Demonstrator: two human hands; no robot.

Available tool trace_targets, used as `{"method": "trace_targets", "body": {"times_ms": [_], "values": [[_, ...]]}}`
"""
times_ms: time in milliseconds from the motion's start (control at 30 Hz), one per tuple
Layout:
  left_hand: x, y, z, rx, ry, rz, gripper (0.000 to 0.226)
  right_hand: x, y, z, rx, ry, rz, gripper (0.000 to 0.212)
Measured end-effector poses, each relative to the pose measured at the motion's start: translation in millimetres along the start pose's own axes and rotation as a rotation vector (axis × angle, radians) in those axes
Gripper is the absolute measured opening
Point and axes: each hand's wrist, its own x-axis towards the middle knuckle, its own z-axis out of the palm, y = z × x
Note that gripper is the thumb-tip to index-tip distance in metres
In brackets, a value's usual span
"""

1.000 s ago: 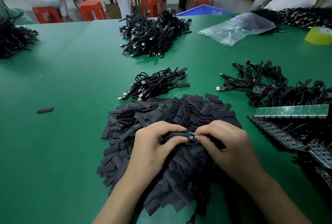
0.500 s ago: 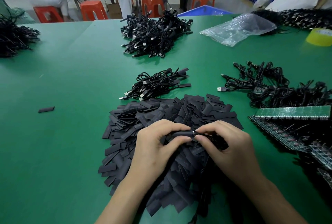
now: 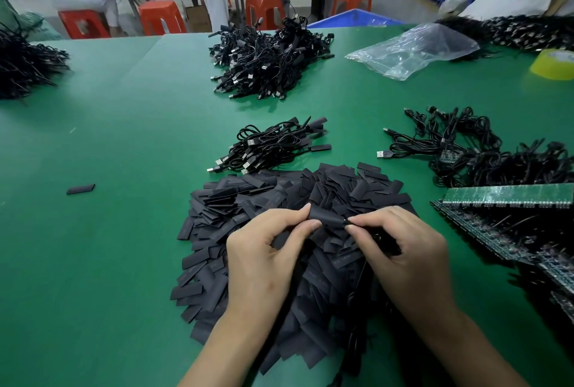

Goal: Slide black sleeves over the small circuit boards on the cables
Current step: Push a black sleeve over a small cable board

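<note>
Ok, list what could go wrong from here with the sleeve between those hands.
1. The left hand and right hand pinch the sleeve at its two ends. No board shows, so it might sit off-centre or jammed inside, unnoticed.
2. The hands work just above the pile of loose sleeves. If the grip slips, the piece would likely drop among lookalikes and be hard to find.

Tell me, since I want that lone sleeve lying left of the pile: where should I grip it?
Probably pinch the lone sleeve across its two long edges near the middle, coming from above: it lies flat on the green table, long side running left-right, with nothing touching it.
</note>
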Motion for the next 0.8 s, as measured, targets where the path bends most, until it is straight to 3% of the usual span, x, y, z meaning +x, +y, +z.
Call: {"method": "trace_targets", "body": {"times_ms": [333,533,600,700,800], "values": [[-1.9,-4.7,3.5,0.036,-0.027,0.081,0.023,-1.1,0.4,0.0,-0.013,0.011,0.001,0.008],[-2.5,2.8,7.0,0.027,-0.147,0.024,0.049,4.5,-10.9,-2.6,0.079,0.123,0.161,0.005],[-5.7,8.1,12.2,0.103,-0.208,0.112,0.045,7.4,-16.5,-6.1,0.202,0.166,0.278,0.016],[-11.1,19.8,24.2,0.165,-0.335,0.208,0.041,19.6,-31.4,-12.6,0.581,0.197,0.407,0.018],[-11.8,32.9,33.0,0.037,-0.401,0.116,0.034,36.1,-46.0,-18.7,0.876,0.214,0.533,0.009]]}}
